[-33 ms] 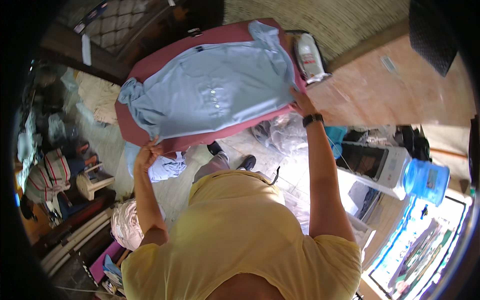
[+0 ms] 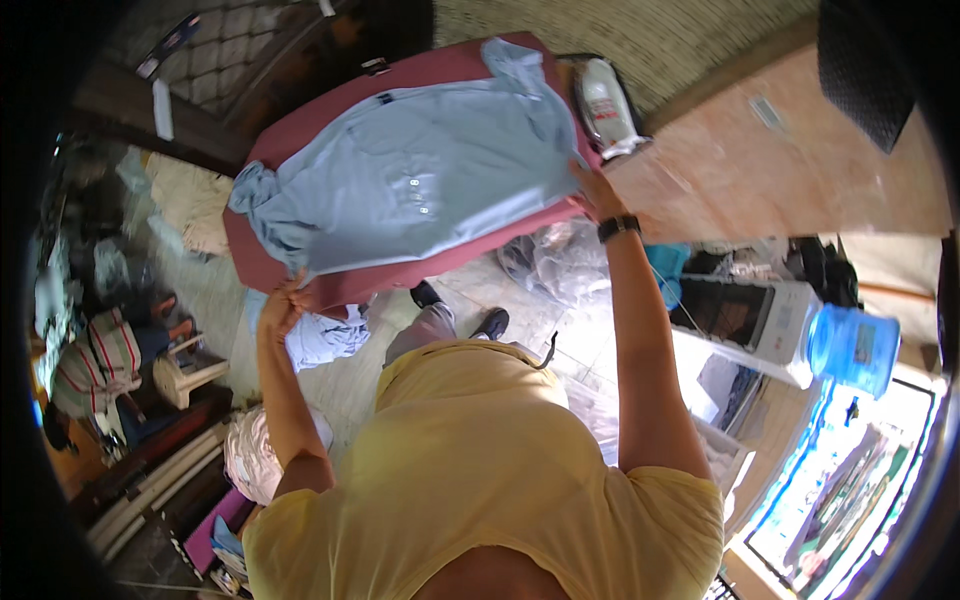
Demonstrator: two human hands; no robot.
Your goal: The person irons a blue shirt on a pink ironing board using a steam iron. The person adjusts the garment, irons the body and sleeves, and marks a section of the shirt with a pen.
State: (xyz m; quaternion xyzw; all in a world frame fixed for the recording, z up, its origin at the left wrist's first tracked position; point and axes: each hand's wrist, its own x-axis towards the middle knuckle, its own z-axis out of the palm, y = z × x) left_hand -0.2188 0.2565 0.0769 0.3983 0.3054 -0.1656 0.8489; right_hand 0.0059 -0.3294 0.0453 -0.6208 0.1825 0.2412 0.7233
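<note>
A light blue shirt [image 2: 370, 165] lies spread over a maroon padded board [image 2: 420, 268], its sleeves bunched at the far left and far right ends. Small pale marks, perhaps buttons, show near its middle. My left hand [image 2: 284, 305] is closed on the shirt's near left corner, the fingertips pinched together at the board's edge. At the right end, my right hand [image 2: 598, 192] touches the shirt's near right corner with its fingers curled over the cloth. How firmly it grips there is hard to make out. A dark-banded watch [image 2: 618, 227] is on my right wrist.
A white packet [image 2: 605, 105] lies in a dark tray beyond the board's right end. Bluish cloth [image 2: 325, 338] lies below the board's left side, clear plastic [image 2: 560, 262] below its right. A white oven-like appliance [image 2: 785, 335] and a blue water bottle [image 2: 855, 350] stand right.
The board and shirt appear slightly further left and higher in the picture. Both hands stay at the same corners of the shirt.
</note>
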